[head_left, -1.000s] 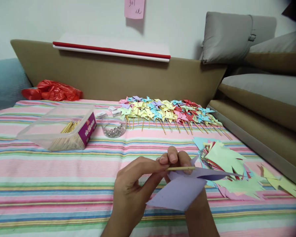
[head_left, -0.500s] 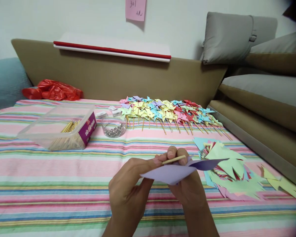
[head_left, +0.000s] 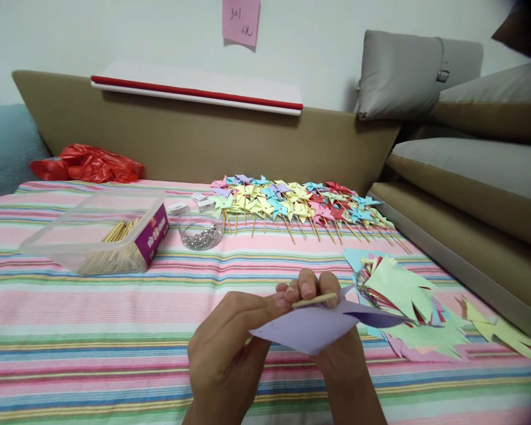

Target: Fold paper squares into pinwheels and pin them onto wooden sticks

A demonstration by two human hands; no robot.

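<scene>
In front of me both hands hold a purple paper pinwheel and a short wooden stick lying across its upper side. My left hand is closed, with its fingertips at the stick's left end and its thumb hidden below the paper. My right hand is closed round the pinwheel from behind, its curled fingers beside the stick's right end. Most of the right palm is covered by the paper. What joins stick and paper at the centre is hidden.
Finished pinwheels lie in rows at the back. Cut paper sheets are piled at right, near stacked cushions. A clear box of sticks and a round tub of metal pins stand left. A red plastic bag lies behind them.
The head view has shifted slightly. Both hands and the pinwheel sit a little lower in the picture, and more of the pinwheel's purple face shows. The grip looks the same.
</scene>
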